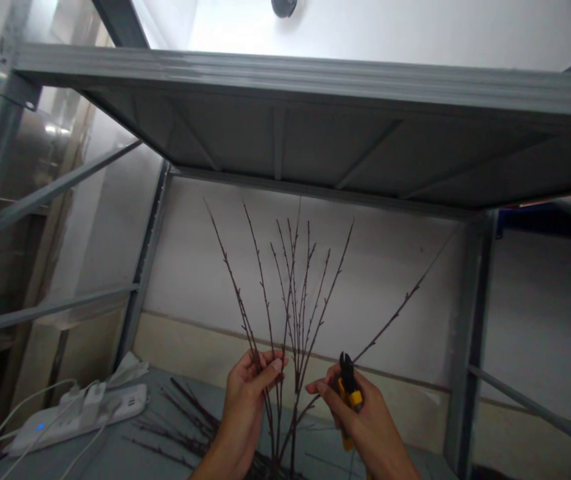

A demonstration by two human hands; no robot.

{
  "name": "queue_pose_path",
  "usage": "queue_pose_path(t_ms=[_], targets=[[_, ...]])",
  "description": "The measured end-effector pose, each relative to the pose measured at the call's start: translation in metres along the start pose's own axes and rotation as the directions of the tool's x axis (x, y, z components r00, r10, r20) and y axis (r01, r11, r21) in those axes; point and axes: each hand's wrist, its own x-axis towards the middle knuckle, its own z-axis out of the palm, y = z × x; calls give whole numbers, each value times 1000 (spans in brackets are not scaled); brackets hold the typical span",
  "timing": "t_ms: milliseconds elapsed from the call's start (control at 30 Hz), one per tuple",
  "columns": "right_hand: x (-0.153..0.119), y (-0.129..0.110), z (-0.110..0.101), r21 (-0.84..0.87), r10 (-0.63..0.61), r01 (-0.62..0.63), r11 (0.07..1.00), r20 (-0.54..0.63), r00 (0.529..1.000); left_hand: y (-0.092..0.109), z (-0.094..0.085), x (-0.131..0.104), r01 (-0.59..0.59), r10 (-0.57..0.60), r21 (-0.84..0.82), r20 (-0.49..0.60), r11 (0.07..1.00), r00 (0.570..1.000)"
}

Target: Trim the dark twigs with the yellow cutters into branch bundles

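A spray of thin dark budded branches (292, 313) fans upward in front of me, several stems meeting near the bottom. My left hand (253, 393) pinches branch stems on the left side between thumb and fingers. In my right hand (360, 407) are diagonal cutters (349, 383) with black jaws pointing up and yellow grips. The right thumb and index finger also close around a single branch (395, 315) that slants up to the right. Where this slanting branch runs behind the fingers is hidden. The lower ends of the stems leave the frame at the bottom.
More dark branches (185, 427) lie on the grey shelf surface (130, 443) at lower left. A white power strip (78, 417) with plugs and cables is further left. Grey metal posts (470, 347) and an upper shelf (285, 77) frame the work space, with a white wall (390, 257) behind.
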Motion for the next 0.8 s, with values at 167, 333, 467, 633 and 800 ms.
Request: queue_pose_path(t_ms=[167, 333, 467, 633, 800], targets=[[0, -3, -1, -35, -6, 6, 999, -25, 1000, 2, -2, 0, -12, 9, 40, 63, 999, 998], [-1, -9, 0, -76, -8, 5, 997, -32, 999, 5, -4, -6, -3, -11, 83, 167, 997, 986], [-3, -10, -1, -89, -32, 29, 996, -26, 999, 6, -10, -8, -27, -4, 127, 235, 991, 972], [-5, -7, -2, -107, -40, 35, 994, -46, 998, 7, -13, -9, -28, -4, 147, 212, 989, 977], [-5, -8, 0, -131, -52, 46, 990, -43, 998, 7, -5, -6, -48, 22, 152, 169, 987, 985]])
